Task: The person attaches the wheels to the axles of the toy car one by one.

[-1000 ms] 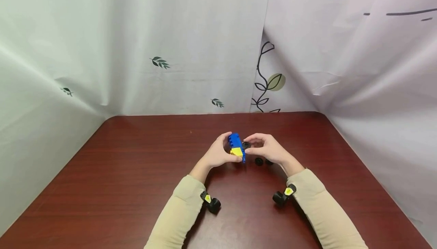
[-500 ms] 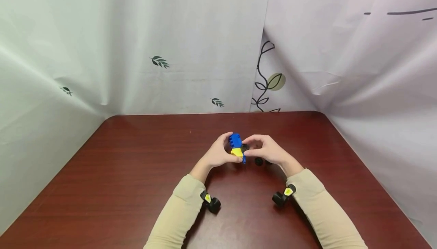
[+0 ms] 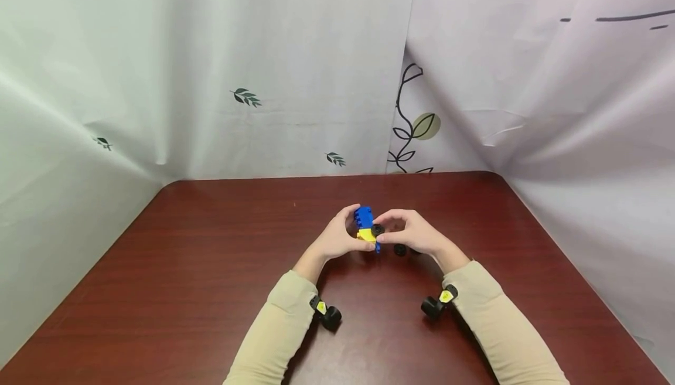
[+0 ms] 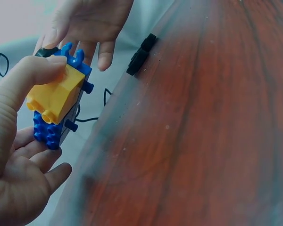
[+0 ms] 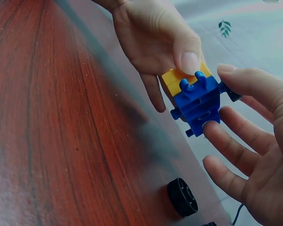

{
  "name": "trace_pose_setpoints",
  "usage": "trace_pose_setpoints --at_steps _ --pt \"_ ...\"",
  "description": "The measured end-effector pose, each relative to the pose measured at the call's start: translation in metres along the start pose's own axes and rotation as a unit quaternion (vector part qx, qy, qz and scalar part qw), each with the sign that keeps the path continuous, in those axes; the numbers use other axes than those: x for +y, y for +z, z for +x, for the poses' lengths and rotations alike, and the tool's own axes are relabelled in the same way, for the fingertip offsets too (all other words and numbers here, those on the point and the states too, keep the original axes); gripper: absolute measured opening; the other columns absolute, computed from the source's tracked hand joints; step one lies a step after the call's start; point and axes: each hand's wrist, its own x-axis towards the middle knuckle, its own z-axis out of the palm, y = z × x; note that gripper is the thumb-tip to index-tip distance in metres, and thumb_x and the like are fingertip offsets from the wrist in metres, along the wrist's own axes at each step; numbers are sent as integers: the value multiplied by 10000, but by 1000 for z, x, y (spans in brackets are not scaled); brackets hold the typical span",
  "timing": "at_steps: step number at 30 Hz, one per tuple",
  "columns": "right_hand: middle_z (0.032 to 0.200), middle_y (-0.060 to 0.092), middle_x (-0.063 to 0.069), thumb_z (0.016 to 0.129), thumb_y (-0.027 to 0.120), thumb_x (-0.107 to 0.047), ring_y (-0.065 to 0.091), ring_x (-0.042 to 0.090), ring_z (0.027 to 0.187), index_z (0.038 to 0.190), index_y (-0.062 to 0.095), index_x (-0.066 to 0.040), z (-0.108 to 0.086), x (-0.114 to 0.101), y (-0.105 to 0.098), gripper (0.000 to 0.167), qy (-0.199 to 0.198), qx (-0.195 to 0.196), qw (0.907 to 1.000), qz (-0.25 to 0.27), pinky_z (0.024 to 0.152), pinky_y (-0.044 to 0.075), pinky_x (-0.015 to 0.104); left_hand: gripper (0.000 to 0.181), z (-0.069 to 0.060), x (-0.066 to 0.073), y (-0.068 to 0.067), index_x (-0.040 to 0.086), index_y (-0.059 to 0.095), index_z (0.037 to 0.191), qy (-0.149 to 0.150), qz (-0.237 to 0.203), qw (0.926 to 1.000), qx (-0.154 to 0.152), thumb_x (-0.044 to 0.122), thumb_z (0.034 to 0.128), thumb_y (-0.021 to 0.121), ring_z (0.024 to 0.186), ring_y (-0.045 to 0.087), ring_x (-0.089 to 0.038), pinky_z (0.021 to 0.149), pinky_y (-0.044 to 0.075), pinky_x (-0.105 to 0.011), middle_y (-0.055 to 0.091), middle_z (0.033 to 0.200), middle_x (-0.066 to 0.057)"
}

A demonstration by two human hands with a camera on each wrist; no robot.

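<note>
My left hand [image 3: 333,237] grips a blue toy block vehicle base [image 3: 364,217] with a yellow sloped brick [image 4: 56,94] on top. In the left wrist view its thumb presses on the yellow brick and the fingers lie under the blue end. Short blue axle pegs and a blue two-pronged hook show on the base. My right hand [image 3: 416,234] pinches a small black toy wheel [image 3: 377,230] at the side of the base. In the right wrist view that wheel [image 5: 233,95] is at a peg near the hook, partly hidden by the thumb; I cannot tell how far on it sits.
On the dark red wooden table [image 3: 211,268] lie more black wheels [image 3: 400,249], close below my right hand. One loose wheel [image 5: 182,197] stands out in the right wrist view. A white printed cloth [image 3: 295,80] hangs behind the table. Small black cameras [image 3: 329,317] sit on both wrists.
The wheel in my right hand has moved slightly left and down, up against the side of the block vehicle. My left hand has stayed nearly still.
</note>
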Motion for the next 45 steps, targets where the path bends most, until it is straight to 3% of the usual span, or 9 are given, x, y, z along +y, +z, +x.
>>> trace_pose_setpoints --at_steps 5,12,15,20,25,34,40,45 --pt "1026 663 133 822 731 -169 626 244 853 1140 649 -64 -4 1 3 346 42 -12 9999 109 736 548 316 1025 -2 -4 3 79 237 1482 -8 40 10000 2 201 668 850 1344 425 -252 1085 371 -418 384 1475 -126" --pt "1132 643 119 856 684 -354 640 284 929 1127 652 -85 -1 2 6 384 616 340 9968 373 831 558 395 1024 -3 1 4 102 249 1479 85 146 9998 91 218 658 852 1368 389 -264 1100 349 -421 352 1493 -113" --pt "1222 582 139 863 669 -378 636 251 947 1215 598 -114 1 0 7 446 779 390 9951 467 823 560 402 1023 -1 3 3 93 238 1481 176 124 9997 119 218 668 845 1370 385 -265 1104 343 -432 351 1493 -113" --pt "1308 485 166 916 585 -404 648 277 930 1384 440 -208 3 -1 7 527 1056 -14 9914 772 776 571 409 1018 2 4 0 78 222 1485 243 -37 9996 121 178 679 836 1362 397 -238 1114 329 -440 364 1490 -105" --pt "1304 479 170 948 509 -439 663 316 888 1447 354 -269 2 -2 6 550 1299 -457 9806 1397 704 579 392 1019 2 7 -1 96 181 1500 212 -118 9997 -29 155 707 818 1382 365 -247 1127 302 -452 325 1513 -109" --pt "1105 571 120 990 465 -324 677 195 833 1497 252 -229 -2 -3 8 559 1149 -773 9613 2380 697 576 324 1032 1 11 5 104 146 1514 457 -78 9986 -258 168 724 806 1413 306 -222 1146 267 -454 248 1545 -82" --pt "1071 560 117 991 466 -253 655 163 754 1495 258 -227 -3 0 8 546 1141 -599 9582 2556 621 559 270 1072 1 12 6 120 123 1526 378 157 9987 -311 234 719 820 1411 311 -216 1147 264 -453 195 1559 -83" --pt "1210 474 130 993 473 -265 644 169 749 1500 232 -290 -3 5 13 562 1098 -585 9598 2516 623 552 261 1037 -2 11 6 149 184 1519 348 329 9987 -190 250 709 825 1401 335 -214 1142 278 -450 229 1550 -78"
